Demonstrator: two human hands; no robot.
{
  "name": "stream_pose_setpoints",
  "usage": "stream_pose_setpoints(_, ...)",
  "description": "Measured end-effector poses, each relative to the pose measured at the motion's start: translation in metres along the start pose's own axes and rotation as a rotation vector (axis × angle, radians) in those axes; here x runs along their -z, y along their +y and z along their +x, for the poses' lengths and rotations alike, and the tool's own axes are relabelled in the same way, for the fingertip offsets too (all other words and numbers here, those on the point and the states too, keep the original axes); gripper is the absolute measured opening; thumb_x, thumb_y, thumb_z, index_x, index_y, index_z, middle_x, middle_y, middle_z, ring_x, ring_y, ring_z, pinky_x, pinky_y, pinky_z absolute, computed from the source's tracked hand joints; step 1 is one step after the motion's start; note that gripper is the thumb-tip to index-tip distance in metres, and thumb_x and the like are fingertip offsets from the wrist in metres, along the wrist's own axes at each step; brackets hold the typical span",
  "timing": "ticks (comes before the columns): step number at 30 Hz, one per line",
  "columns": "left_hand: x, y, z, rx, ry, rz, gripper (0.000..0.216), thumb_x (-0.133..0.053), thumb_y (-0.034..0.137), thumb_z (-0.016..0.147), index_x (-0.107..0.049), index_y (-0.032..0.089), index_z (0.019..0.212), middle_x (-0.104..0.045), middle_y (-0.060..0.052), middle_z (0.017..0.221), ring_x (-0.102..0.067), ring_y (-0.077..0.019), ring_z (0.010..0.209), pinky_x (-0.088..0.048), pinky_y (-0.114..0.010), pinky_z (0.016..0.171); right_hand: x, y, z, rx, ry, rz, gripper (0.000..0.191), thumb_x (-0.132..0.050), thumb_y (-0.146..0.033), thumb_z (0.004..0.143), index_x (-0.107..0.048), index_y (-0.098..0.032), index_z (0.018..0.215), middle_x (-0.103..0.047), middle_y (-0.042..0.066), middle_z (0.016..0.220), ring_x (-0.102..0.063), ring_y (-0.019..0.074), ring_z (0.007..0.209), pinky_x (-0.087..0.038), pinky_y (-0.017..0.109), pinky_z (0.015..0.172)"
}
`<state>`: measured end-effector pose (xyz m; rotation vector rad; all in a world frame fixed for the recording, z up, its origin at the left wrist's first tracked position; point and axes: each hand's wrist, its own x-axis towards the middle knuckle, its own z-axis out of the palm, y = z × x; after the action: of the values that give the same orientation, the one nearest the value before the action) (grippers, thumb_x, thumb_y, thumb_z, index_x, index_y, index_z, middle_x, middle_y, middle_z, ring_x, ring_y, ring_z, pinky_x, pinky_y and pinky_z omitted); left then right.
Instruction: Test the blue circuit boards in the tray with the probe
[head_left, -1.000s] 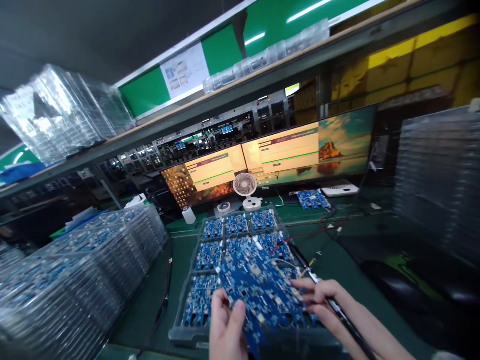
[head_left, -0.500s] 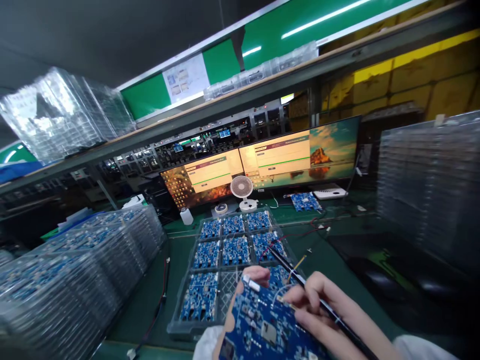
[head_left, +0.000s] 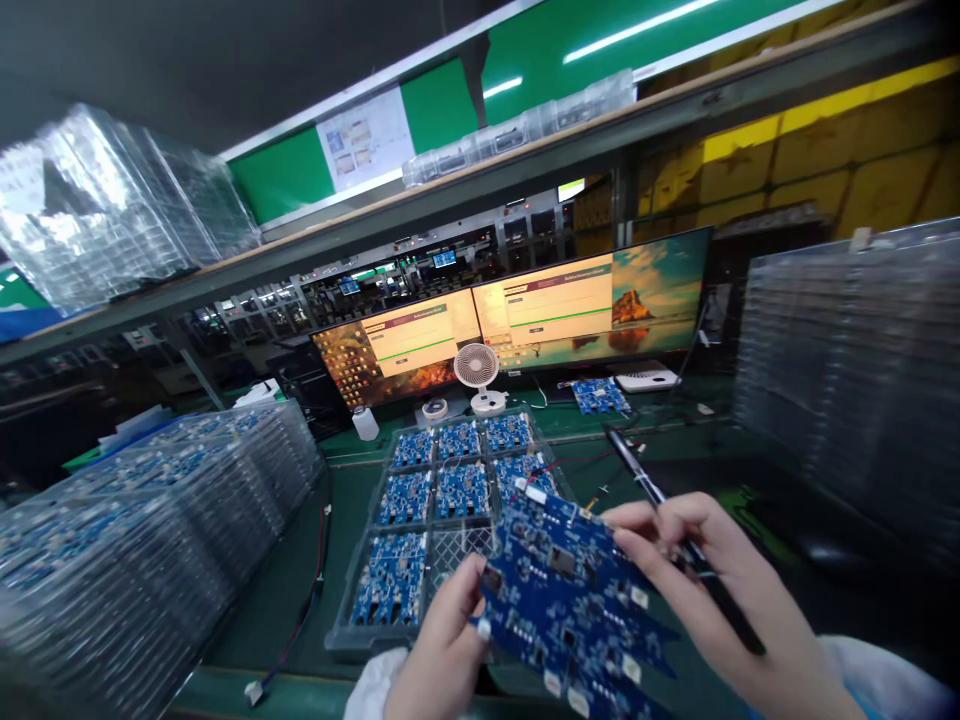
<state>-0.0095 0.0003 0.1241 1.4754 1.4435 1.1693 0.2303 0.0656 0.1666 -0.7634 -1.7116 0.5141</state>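
Right, both hands were up over the near end of the bench with one blue circuit board [head_left: 570,600] between them. Left hand [head_left: 442,650] pinched the board's left edge, thumb on top, fingers under it. Right hand [head_left: 720,590] had fingertips on the board's right top edge and at the same time gripped a black pen-like tool [head_left: 679,535] running between the fingers, tip pointing up and away toward the screens. Board was held tilted, lifted clear above the clear plastic tray [head_left: 345,630], overlapping the tray's right near corner in view.

Tray sat on the green bench mat [head_left: 300,580], split into compartments; blue boards filled most of them, the middle one of the near row showed bare mesh. Red wire [head_left: 585,462] ran across the far right of the tray. Behind the tray stood a small white fan [head_left: 476,372], a white bottle [head_left: 365,423] and a tape roll [head_left: 434,408]. Two monitors [head_left: 525,320] side by side behind those, another blue board [head_left: 598,396] lying under the right one. Tall stack of clear trays with boards [head_left: 150,530] on the left, another stack of trays [head_left: 855,380] on the right, more on the shelf [head_left: 525,170] above
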Motion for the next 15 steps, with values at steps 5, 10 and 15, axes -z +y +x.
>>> stream_pose_setpoints(5,0.016,0.015,-0.011,-0.116,-0.137,0.462,0.032,-0.035,0.037,0.096,-0.061,0.02,0.089,-0.069,-0.003,0.085,-0.062,-0.0143,0.08,-0.045,-0.021,0.074,0.003,0.02,0.01,-0.009,-0.002,-0.093,0.02,-0.052,-0.033,0.093,-0.038,-0.025,0.082,-0.066,-0.003,0.087,-0.063,0.0076,0.077,-0.05,0.016,0.07)
stream_pose_setpoints(10,0.016,0.028,-0.013,-0.082,-0.355,0.625,0.023,-0.044,0.021,0.091,-0.066,0.025,0.097,-0.075,0.0,0.096,-0.068,-0.0146,0.089,-0.048,-0.02,0.081,-0.007,0.03,0.007,0.012,-0.038,-0.084,0.018,-0.049,-0.033,0.094,-0.037,-0.025,0.082,-0.065,-0.002,0.086,-0.063,0.009,0.076,-0.05,0.018,0.067)
stream_pose_setpoints(15,0.008,0.021,-0.008,-0.308,-0.317,0.787,0.025,-0.043,0.011,0.087,-0.065,0.022,0.093,-0.072,-0.001,0.084,-0.067,-0.0128,0.075,-0.048,-0.018,0.068,-0.011,0.038,0.007,0.052,-0.13,-0.123,0.014,-0.045,-0.029,0.095,-0.037,-0.025,0.084,-0.063,-0.002,0.083,-0.062,0.0077,0.074,-0.049,0.017,0.067)
